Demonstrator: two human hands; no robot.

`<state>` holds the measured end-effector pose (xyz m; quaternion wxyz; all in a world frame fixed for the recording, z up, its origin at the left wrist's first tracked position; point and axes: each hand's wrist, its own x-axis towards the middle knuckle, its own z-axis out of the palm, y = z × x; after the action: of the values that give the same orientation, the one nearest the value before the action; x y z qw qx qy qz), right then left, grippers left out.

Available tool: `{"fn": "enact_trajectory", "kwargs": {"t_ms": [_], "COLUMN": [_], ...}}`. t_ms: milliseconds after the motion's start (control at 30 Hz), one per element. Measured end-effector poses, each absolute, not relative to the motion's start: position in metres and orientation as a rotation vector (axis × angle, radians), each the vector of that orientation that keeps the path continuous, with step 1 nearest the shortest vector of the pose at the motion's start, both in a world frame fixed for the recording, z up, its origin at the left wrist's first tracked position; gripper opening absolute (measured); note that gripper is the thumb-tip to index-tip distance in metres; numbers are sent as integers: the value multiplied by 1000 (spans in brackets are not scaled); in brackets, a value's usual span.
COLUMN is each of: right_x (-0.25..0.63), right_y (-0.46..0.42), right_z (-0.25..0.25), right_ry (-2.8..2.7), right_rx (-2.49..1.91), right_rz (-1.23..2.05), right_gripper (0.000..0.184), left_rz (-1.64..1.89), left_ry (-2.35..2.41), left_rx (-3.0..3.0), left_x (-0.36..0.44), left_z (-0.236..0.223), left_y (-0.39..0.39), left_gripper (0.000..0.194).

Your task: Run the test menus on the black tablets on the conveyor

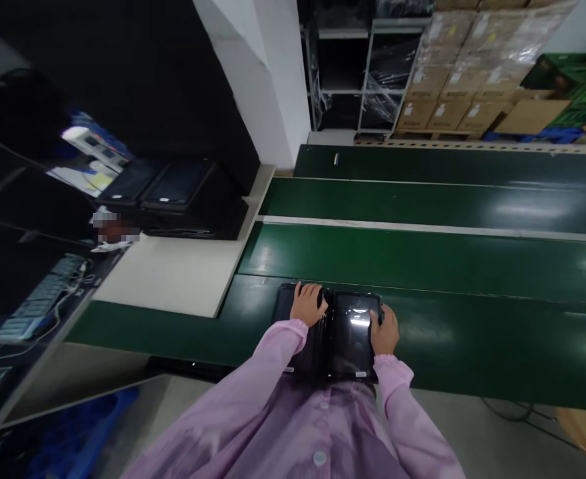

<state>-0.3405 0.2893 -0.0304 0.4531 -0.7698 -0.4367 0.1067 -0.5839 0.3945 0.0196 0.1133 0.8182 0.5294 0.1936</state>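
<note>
Two glossy black rectangular panels lie side by side on the green bench, close to my body. Each has a small white label near its near edge. My left hand rests over the upper part of the left black panel, fingers bent at its far inner corner. Around the outer edge of the right black panel my right hand is closed, thumb on top and fingers along the side. Whether each panel is one piece or a stack, I cannot tell.
Stacks of similar black panels stand on a white board at the left. Beyond it are a keyboard and cables. The long green bench runs right. Cardboard boxes and a metal rack stand behind.
</note>
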Motion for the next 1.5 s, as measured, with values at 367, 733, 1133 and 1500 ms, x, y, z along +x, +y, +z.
{"fn": "enact_trajectory", "kwargs": {"t_ms": [367, 733, 1133, 1500], "right_x": [-340, -337, -349, -335], "right_y": [288, 216, 137, 228], "right_z": [-29, -41, -37, -33], "right_ry": [-1025, -924, -1000, -838], "right_rx": [-1930, -1842, -1791, -1978], "right_rz": [332, 633, 934, 702], "right_gripper": [77, 74, 96, 93], "left_rz": [979, 1010, 873, 932], "left_ry": [1621, 1537, 1415, 1644], "left_rx": [1953, 998, 1065, 1134], "left_x": [-644, -728, -758, -720], "left_z": [13, -38, -37, -21], "left_y": [385, 264, 215, 323], "left_gripper": [49, 60, 82, 61]}}
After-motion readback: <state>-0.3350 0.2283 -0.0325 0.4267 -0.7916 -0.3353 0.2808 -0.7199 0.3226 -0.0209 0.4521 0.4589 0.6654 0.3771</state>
